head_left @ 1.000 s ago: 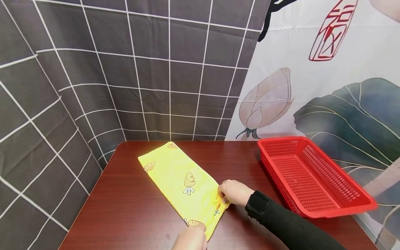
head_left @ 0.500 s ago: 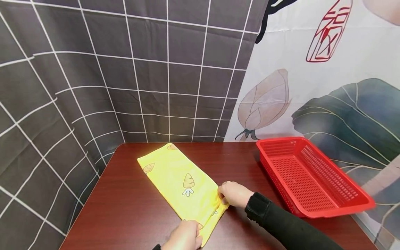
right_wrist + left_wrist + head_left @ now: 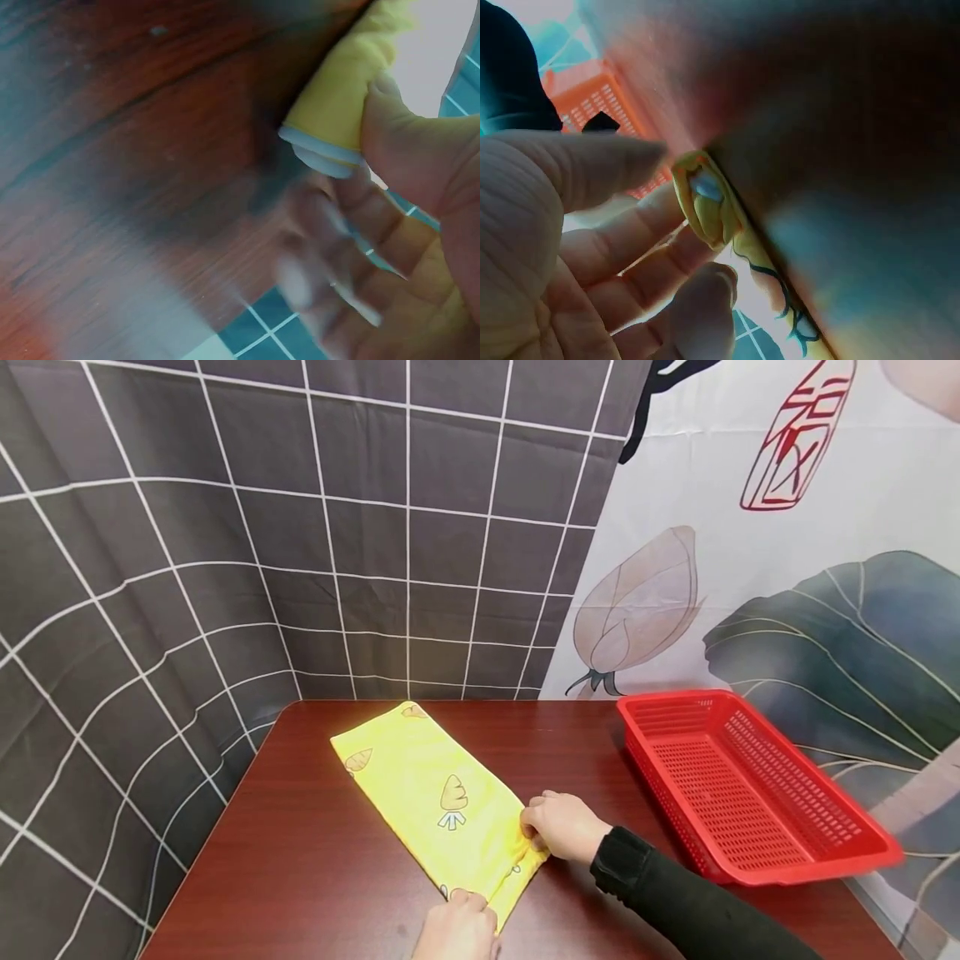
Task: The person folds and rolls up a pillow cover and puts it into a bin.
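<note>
A: Where does the work stand?

B: A folded yellow towel [image 3: 431, 797] printed with carrots lies as a long strip on the dark red counter [image 3: 315, 868], running from about 11 o'clock down to 5 o'clock. Both hands are at its near end. The right hand [image 3: 562, 827] is curled on the corner at roughly 4 o'clock of the strip, and the right wrist view shows its thumb pressed onto the bunched yellow edge [image 3: 341, 112], so it pinches the cloth.

A: And the other one?

B: The left hand [image 3: 459, 931] sits at the 6 o'clock corner, at the bottom edge of the head view. In the left wrist view its fingers [image 3: 630, 247] lie loosely bent just beside the rolled yellow hem [image 3: 705, 199]. Whether they clamp it, I cannot tell; they look at least touching.

A: So which step is that?

B: I'd judge it the start of another fold: the near short edge taken by its two corners. The next move would call for both corners to rise together and travel towards 11 o'clock, kept level so that the edges meet squarely at the far end.

A: Anything around that matters?

B: A red slotted basket [image 3: 750, 852] stands at 3 o'clock, well apart from the towel, with nothing visible in it. A grey tiled curtain [image 3: 225, 527] hangs close behind the counter's far edge, and a printed cloth with a bud and leaf [image 3: 787, 610] hangs behind the basket.

A: Does any of it stand in the way?

B: Not that I can see. The towel's far end lies near the curtain, which leaves little room beyond it.
</note>
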A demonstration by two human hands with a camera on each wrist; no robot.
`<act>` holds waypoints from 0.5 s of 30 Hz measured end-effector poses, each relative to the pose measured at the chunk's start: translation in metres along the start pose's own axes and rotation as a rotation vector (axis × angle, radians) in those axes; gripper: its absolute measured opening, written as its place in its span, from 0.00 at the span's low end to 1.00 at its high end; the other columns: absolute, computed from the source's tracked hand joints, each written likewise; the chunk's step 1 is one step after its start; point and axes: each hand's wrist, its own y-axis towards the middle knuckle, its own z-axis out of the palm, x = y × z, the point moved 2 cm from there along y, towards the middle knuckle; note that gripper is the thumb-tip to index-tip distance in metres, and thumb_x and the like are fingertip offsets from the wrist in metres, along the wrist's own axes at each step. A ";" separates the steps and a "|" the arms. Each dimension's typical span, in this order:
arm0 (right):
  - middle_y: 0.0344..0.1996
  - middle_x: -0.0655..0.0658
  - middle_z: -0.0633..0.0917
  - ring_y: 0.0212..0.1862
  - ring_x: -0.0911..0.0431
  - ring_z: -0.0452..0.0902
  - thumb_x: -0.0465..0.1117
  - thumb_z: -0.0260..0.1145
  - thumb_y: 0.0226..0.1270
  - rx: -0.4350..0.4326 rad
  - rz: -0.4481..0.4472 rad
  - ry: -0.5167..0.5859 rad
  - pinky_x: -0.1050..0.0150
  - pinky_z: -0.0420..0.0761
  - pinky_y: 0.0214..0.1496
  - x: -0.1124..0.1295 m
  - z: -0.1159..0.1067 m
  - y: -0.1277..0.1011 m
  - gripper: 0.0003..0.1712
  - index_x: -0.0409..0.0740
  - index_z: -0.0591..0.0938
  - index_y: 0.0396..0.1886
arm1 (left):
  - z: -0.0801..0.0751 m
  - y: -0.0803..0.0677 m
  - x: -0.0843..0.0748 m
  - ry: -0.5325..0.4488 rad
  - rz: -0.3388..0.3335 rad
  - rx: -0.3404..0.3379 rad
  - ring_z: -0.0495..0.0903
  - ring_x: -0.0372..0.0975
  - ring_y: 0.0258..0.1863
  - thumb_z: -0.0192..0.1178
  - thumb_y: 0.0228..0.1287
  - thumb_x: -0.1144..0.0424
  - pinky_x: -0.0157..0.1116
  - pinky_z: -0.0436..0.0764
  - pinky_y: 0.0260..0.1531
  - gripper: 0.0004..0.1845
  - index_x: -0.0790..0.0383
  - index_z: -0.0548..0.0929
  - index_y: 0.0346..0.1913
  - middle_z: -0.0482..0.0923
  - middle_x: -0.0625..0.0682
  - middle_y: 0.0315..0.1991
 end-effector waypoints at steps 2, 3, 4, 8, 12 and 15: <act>0.25 0.57 0.77 0.32 0.60 0.67 0.42 0.84 0.56 -0.043 -0.054 -0.028 0.68 0.73 0.37 -0.001 0.001 -0.001 0.15 0.57 0.82 0.26 | 0.001 0.000 -0.001 -0.007 0.000 0.003 0.78 0.36 0.34 0.77 0.52 0.46 0.36 0.80 0.24 0.16 0.53 0.85 0.28 0.79 0.43 0.29; 0.24 0.57 0.76 0.32 0.61 0.66 0.41 0.84 0.56 -0.057 -0.080 -0.037 0.68 0.72 0.37 -0.001 0.002 -0.001 0.17 0.57 0.81 0.26 | 0.002 0.001 -0.002 -0.008 -0.002 0.005 0.78 0.36 0.34 0.78 0.51 0.44 0.36 0.80 0.24 0.18 0.53 0.85 0.29 0.79 0.44 0.29; 0.24 0.57 0.76 0.31 0.61 0.66 0.40 0.84 0.56 -0.066 -0.102 -0.044 0.69 0.72 0.36 -0.002 0.003 -0.001 0.18 0.57 0.80 0.25 | 0.003 0.001 -0.003 -0.008 -0.003 0.009 0.78 0.36 0.34 0.78 0.50 0.44 0.36 0.80 0.24 0.19 0.53 0.85 0.29 0.79 0.44 0.29; 0.23 0.58 0.73 0.30 0.62 0.66 0.37 0.83 0.57 -0.054 -0.145 -0.022 0.71 0.72 0.35 -0.003 0.006 -0.001 0.19 0.57 0.79 0.25 | 0.003 0.002 -0.005 -0.009 -0.022 -0.016 0.78 0.35 0.31 0.79 0.48 0.47 0.35 0.79 0.23 0.17 0.55 0.85 0.29 0.80 0.45 0.27; 0.24 0.57 0.74 0.31 0.62 0.67 0.38 0.81 0.60 -0.023 -0.140 0.039 0.71 0.73 0.36 -0.004 0.006 -0.002 0.16 0.57 0.80 0.27 | 0.003 0.002 -0.008 -0.016 -0.057 -0.036 0.78 0.36 0.30 0.74 0.56 0.55 0.36 0.79 0.24 0.11 0.56 0.83 0.29 0.79 0.46 0.25; 0.25 0.57 0.75 0.32 0.62 0.68 0.37 0.79 0.63 -0.015 -0.137 0.081 0.71 0.75 0.37 -0.006 0.006 -0.002 0.14 0.56 0.81 0.28 | 0.004 0.003 -0.011 -0.021 -0.082 -0.047 0.78 0.37 0.29 0.68 0.62 0.62 0.37 0.80 0.26 0.07 0.58 0.81 0.30 0.79 0.48 0.25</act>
